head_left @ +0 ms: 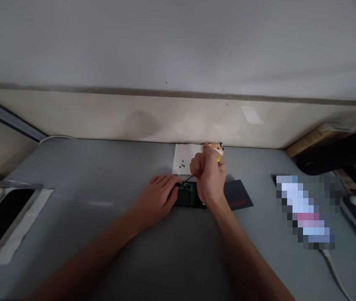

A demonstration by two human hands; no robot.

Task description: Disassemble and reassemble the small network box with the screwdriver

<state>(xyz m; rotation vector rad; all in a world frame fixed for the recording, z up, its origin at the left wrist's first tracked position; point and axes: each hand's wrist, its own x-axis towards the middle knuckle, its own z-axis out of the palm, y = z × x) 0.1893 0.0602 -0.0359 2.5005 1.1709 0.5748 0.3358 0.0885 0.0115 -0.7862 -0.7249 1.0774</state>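
Note:
A green circuit board in a black casing (184, 197) lies flat on the grey desk, between my hands. My left hand (161, 194) is closed around its left end, the thumb along the near side and the fingers at the far edge. My right hand (209, 173) makes a fist around a screwdriver (189, 178), whose handle is mostly hidden, with a bit of yellow showing. Its thin dark shaft slants down left to the casing's far edge by my left fingertips. Several small black screws (182, 164) rest on a white paper (178, 151) behind the board.
A dark flat panel (239, 194) lies right of the board, and an orange-and-white figurine (218, 147) sits behind my right hand. Farther right are a blurred-out phone (303, 209) with a cable (334, 271). At left, a black-screened device (5, 217) rests on white paper.

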